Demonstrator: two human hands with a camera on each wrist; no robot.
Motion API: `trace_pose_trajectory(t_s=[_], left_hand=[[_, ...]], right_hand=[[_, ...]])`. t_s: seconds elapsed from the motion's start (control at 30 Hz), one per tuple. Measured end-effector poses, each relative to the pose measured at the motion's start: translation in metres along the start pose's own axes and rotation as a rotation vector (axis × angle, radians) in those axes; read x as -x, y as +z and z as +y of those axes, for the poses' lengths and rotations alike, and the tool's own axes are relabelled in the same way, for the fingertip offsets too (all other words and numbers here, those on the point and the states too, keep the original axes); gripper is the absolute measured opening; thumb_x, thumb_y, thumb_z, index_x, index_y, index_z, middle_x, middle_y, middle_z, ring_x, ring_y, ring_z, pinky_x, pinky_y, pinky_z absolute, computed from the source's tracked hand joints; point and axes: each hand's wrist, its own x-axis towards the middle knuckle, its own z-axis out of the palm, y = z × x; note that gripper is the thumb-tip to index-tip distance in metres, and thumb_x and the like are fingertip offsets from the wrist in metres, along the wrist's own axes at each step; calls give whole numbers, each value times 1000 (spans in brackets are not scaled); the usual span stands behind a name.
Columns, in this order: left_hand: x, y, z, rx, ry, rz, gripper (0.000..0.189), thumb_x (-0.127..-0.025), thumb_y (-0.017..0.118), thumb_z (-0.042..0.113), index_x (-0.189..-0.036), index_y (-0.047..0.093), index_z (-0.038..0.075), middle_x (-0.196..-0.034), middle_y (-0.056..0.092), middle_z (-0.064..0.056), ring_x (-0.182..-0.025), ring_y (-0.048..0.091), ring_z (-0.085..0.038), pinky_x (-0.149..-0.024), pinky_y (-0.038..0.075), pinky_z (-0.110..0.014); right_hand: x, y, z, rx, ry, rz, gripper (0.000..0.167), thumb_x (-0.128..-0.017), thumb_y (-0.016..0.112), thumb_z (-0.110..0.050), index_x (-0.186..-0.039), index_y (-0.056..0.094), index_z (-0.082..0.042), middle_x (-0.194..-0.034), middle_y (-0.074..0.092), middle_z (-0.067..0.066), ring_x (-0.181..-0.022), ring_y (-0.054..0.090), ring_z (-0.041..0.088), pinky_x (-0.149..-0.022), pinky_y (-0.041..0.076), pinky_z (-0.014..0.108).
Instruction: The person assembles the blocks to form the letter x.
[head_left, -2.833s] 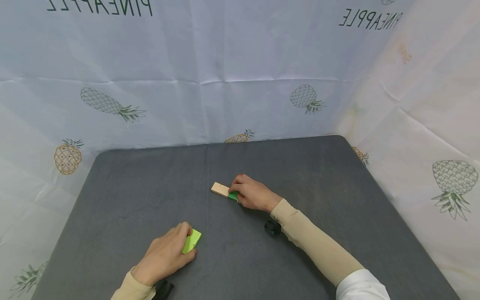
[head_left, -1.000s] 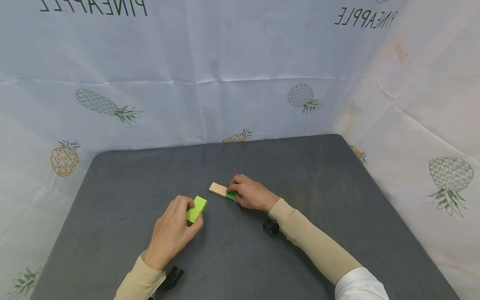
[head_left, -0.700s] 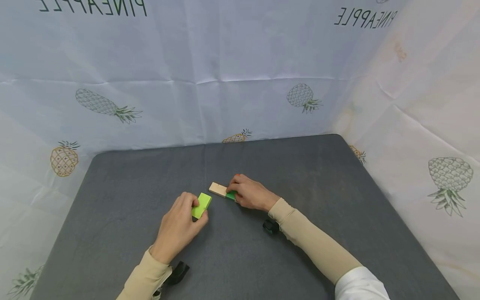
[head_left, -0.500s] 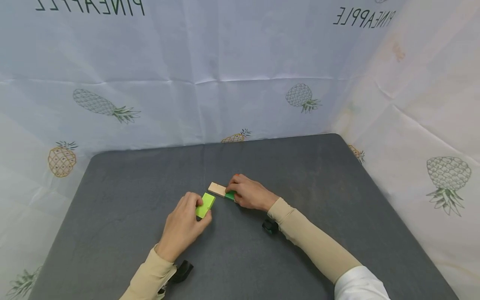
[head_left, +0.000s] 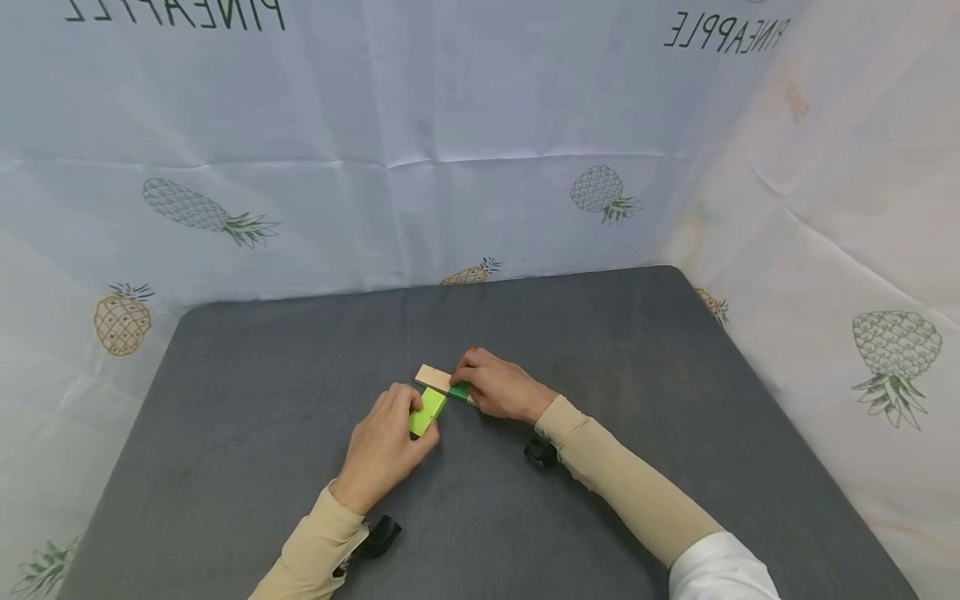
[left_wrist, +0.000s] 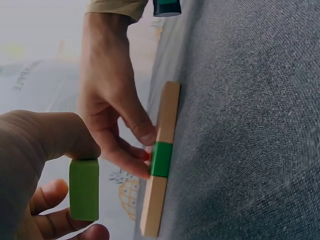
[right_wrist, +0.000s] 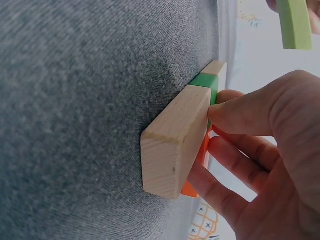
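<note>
My left hand (head_left: 386, 446) pinches a light green block (head_left: 427, 411) between thumb and fingers. Both wrist views show that block held off the table, apart from a row of blocks. The row runs from one plain wooden block (left_wrist: 153, 207) through a dark green block (left_wrist: 161, 160) to another wooden block (right_wrist: 175, 130). My right hand (head_left: 504, 387) has its thumb and fingertips on the row around the dark green block, partly covering it in the head view. An orange block (right_wrist: 190, 189) shows on the row's far side, mostly hidden by wood and fingers.
The blocks lie on a grey cloth-covered table (head_left: 300, 358) with rounded back corners. A white pineapple-print curtain (head_left: 337, 225) stands behind it and along the sides. A dark wrist device (head_left: 542, 452) sits under the right cuff, with another (head_left: 381, 537) at the left.
My left hand has carried the light green block forward and to the right, from the table's near left toward the row. My right hand has stayed in place at the row.
</note>
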Motion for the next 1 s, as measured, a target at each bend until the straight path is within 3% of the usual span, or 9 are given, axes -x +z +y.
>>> trace_pose_trajectory(t_s=[0.3, 1.0], left_hand=[[0, 7, 1, 13, -9, -34, 29, -82, 78, 20, -95, 52, 15, -81, 49, 3, -68, 39, -7, -52, 35, -22], [2, 22, -4, -37, -5, -39, 29, -83, 78, 21, -96, 53, 15, -83, 49, 3, -70, 39, -9, -52, 34, -23]], right_hand=[[-2, 0, 3, -13, 14, -27, 31, -102, 54, -3, -123, 71, -17, -123, 61, 2, -112, 55, 17, -80, 52, 29], [-2, 1, 2, -8, 20, -20, 30, -102, 54, -6, -123, 71, -17, -123, 60, 1, -110, 55, 17, -78, 51, 28]])
